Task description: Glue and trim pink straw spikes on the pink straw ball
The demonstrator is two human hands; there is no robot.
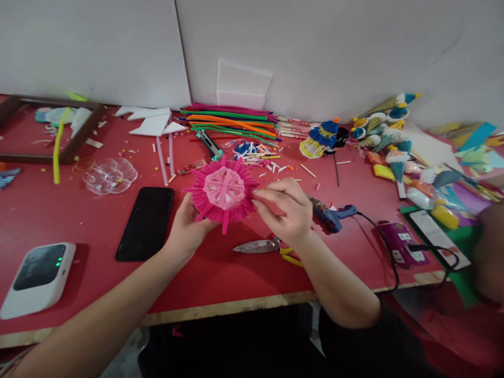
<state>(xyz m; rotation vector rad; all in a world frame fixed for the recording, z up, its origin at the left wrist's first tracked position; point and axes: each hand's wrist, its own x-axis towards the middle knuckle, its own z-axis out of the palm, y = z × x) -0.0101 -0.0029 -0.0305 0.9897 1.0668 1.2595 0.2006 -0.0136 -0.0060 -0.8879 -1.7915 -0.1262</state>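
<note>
A round pink craft piece (225,188), with a pale pink centre crossed by strips and a fringe of bright pink spokes, is held up above the red table. My left hand (189,223) grips it from below and the left, its fingers partly hidden behind the fringe. At the right edge of the fringe, my right hand (289,210) is closed in a pinch on the spokes. Under the right wrist lie scissors (258,246) with yellow handles. A blue glue gun (333,216) rests right of that hand, its cord running to a purple power block (401,242).
A black phone (145,223) and a white device (39,278) lie to the left. Farther back are a clear tray (110,177), coloured pipe cleaners (232,123), a green-black cutter (209,144) and cut straw pieces (255,150). Small cone crafts (381,128) crowd the right.
</note>
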